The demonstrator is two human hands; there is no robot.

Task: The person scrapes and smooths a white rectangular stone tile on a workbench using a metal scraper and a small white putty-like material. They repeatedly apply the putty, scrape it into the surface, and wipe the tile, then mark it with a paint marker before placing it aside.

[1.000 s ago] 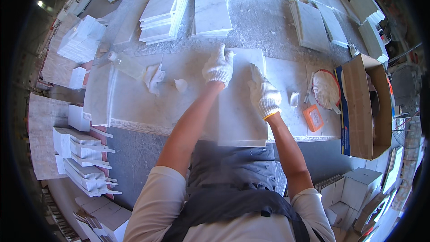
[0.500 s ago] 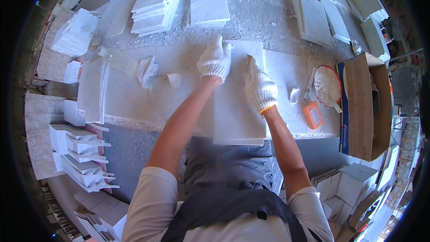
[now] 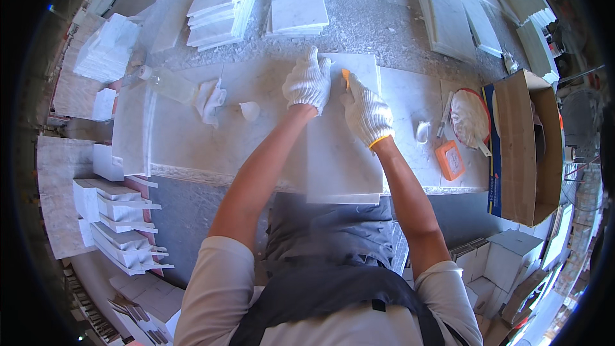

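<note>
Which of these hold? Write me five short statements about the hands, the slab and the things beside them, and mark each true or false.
1. Both hands wear white knit gloves. True.
2. The left hand lies flat on the marble slab. True.
3. The right hand is empty. False: it holds a small orange tool.
4. The cardboard box stands to the person's left. False: it stands to the right.
5. Stacks of tiles lie beyond the slab. True.
</note>
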